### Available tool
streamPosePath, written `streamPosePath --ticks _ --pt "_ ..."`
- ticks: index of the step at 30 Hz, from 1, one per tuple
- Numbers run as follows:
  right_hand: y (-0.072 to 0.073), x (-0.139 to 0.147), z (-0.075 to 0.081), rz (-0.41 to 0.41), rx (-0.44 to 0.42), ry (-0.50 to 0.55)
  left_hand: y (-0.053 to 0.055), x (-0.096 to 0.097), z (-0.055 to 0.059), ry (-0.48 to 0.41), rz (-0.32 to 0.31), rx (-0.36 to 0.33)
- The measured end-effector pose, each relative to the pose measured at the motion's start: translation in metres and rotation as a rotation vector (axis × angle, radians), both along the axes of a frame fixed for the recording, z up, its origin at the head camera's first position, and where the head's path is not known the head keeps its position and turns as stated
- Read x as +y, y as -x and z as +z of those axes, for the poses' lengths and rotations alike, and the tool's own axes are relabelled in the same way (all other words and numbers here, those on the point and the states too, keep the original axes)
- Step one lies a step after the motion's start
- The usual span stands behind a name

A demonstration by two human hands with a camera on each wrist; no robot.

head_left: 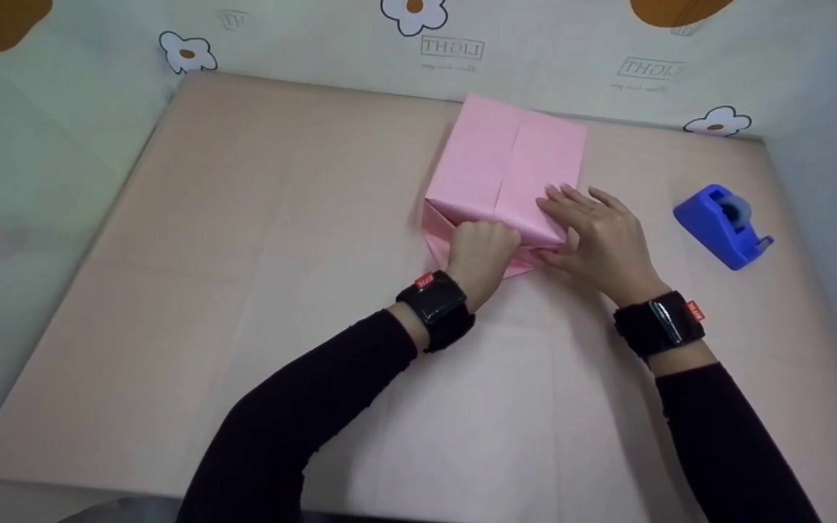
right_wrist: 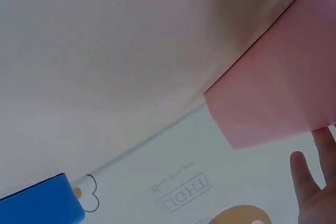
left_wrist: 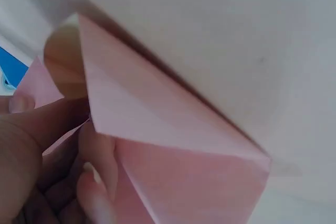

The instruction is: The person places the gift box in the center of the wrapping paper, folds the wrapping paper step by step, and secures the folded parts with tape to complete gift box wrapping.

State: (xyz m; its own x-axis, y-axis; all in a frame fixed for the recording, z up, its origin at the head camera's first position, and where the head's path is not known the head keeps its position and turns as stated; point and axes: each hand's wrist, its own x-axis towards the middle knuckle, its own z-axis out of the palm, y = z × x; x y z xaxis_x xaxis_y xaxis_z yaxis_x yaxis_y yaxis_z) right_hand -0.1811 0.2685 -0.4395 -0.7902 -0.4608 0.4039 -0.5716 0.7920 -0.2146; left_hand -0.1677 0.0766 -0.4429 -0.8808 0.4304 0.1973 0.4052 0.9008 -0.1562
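A box wrapped in pink paper (head_left: 491,160) lies toward the back of the table, a seam running along its top. At its near end, loose folded paper flaps (left_wrist: 163,98) stick out. My left hand (head_left: 484,254) is curled at this end; in the left wrist view its thumb and bent fingers pinch the paper edge, partly hidden by the fingers. My right hand (head_left: 600,240) rests on the box's near right corner, fingers spread over the top and thumb down by the end fold. In the right wrist view, only some right fingers (right_wrist: 310,177) show beside the box.
A blue tape dispenser (head_left: 724,225) with a roll of clear tape stands to the right of the box. The table (head_left: 244,218) has a pale pink cover. Behind it hangs a light curtain (head_left: 549,58) with printed flowers and lettering.
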Motion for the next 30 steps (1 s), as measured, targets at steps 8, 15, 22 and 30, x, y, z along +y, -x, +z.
streamPosePath --ticks 8,15,22,30 --pt "0.0 -0.005 -0.002 -0.028 -0.012 0.027 -0.006 -0.022 0.01 -0.059 -0.18 0.172" --pt "-0.002 -0.006 -0.002 -0.023 -0.013 0.029 0.019 -0.039 0.008 0.043 -0.134 0.181" --pt "-0.006 -0.009 -0.004 -0.034 -0.009 -0.004 0.043 -0.043 -0.001 0.007 -0.221 -0.019" --pt "-0.039 -0.012 0.005 -0.196 -0.094 0.103 0.04 -0.042 -0.002 0.012 -0.207 -0.026"
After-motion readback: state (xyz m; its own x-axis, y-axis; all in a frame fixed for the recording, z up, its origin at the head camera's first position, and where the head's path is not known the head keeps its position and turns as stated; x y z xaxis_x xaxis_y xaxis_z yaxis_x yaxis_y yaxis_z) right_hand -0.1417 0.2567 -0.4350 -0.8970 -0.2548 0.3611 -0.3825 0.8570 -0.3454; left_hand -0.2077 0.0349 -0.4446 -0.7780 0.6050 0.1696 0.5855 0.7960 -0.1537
